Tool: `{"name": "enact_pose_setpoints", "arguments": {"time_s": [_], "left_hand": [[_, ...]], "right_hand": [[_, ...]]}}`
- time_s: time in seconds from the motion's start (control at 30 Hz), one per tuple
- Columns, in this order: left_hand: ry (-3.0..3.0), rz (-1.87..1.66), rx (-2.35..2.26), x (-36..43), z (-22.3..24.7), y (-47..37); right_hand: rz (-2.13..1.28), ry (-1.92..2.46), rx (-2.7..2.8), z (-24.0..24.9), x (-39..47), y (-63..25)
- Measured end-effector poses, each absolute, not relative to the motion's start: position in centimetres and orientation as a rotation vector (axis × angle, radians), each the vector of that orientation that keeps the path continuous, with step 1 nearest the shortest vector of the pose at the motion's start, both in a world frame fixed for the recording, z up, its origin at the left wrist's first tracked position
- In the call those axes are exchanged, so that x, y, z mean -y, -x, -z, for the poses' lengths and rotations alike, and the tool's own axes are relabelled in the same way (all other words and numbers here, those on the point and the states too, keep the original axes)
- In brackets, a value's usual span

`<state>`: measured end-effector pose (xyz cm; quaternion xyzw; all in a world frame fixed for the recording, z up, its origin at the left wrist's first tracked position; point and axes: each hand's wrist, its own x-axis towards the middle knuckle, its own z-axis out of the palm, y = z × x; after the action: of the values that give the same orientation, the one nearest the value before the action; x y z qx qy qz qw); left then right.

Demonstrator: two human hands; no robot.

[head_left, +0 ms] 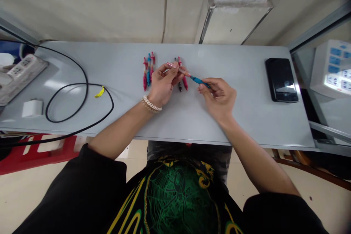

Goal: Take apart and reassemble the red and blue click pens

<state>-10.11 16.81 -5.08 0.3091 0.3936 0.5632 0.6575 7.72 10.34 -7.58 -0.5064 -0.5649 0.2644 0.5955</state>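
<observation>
Between my hands, above the grey table, is a slanting pen with a pinkish, see-through upper part and a blue grip section. My left hand pinches the pinkish end between thumb and fingers. The fingers of my right hand are closed on the blue end. Whether the two parts are fully joined I cannot tell. Left of my left hand lie a red pen, a blue pen and a pinkish-red pen, side by side. Partly hidden behind my left hand are a black pen and another red pen.
A black cable with a yellow tag loops over the table's left side, near a white charger and a power strip. A black phone-like device lies at the right. A wall borders the back edge.
</observation>
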Motion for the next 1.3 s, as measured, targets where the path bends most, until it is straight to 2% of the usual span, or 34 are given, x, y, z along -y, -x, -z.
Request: {"name": "enact_pose_setpoints", "arguments": {"time_s": [0.2,0.47,0.57,0.77,0.87,1.3], "left_hand": [[-0.69,-1.259,-0.891,-16.4,4.7,9.7],[-0.701,-1.235,-0.911,-16.0,5.0,9.6],[-0.722,-1.236,-0.859,-15.7,4.9,9.6],[-0.775,-1.22,-0.844,-15.7,4.9,9.7],[-0.771,-1.226,-0.771,-15.8,5.0,9.7],[-0.695,-1.211,-0.899,-16.4,5.1,9.9]], "right_hand": [[-0.256,1.089,1.454,7.1,-10.1,-7.8],[-0.211,1.196,1.485,7.1,-9.8,-7.6],[-0.389,1.232,1.384,6.9,-9.7,-7.4],[-1.159,1.219,1.089,6.4,-10.3,-7.3],[-1.294,1.17,1.038,6.4,-10.5,-7.4],[-0.752,1.199,1.339,7.6,-9.8,-7.7]]}}
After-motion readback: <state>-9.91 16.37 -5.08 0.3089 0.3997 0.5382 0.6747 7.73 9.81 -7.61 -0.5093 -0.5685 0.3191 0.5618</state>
